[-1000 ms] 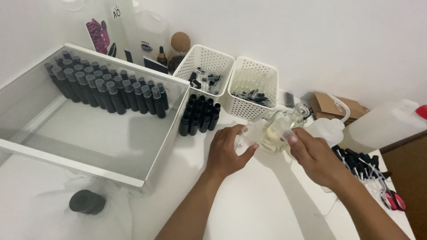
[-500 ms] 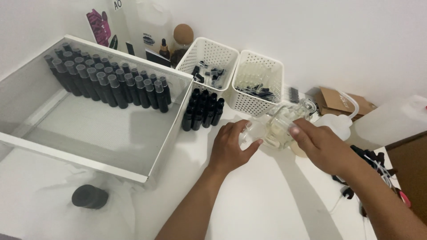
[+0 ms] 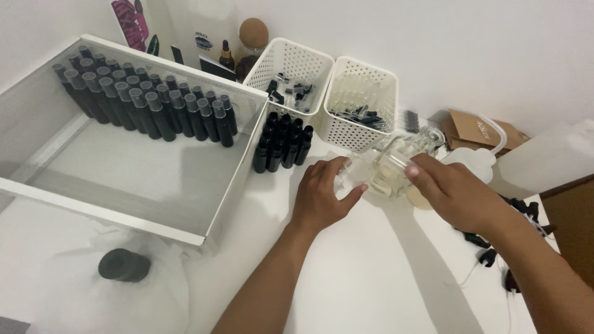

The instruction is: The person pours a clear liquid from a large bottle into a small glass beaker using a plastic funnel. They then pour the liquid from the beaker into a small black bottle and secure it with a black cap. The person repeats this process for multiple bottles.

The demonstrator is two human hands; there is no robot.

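My left hand (image 3: 323,193) wraps around a small clear bottle (image 3: 345,179) standing on the white table. My right hand (image 3: 450,190) grips a clear glass jug (image 3: 395,166) holding pale yellow liquid, tilted with its spout toward the small bottle. The two hands are close together, right of a cluster of small black bottles (image 3: 281,149). Most of the small clear bottle is hidden by my fingers.
A large white mesh tray (image 3: 130,176) at left holds rows of dark capped bottles (image 3: 142,105). Two white perforated baskets (image 3: 288,68) (image 3: 365,108) stand at the back. A black lid (image 3: 124,265) lies front left. A white squeeze bottle (image 3: 473,162), a cardboard box (image 3: 479,133) and black pump tops (image 3: 523,213) are at right.
The view has shifted a little, so everything sits slightly higher and left. Both hands keep their grips, and the jug stays tilted toward the small bottle.
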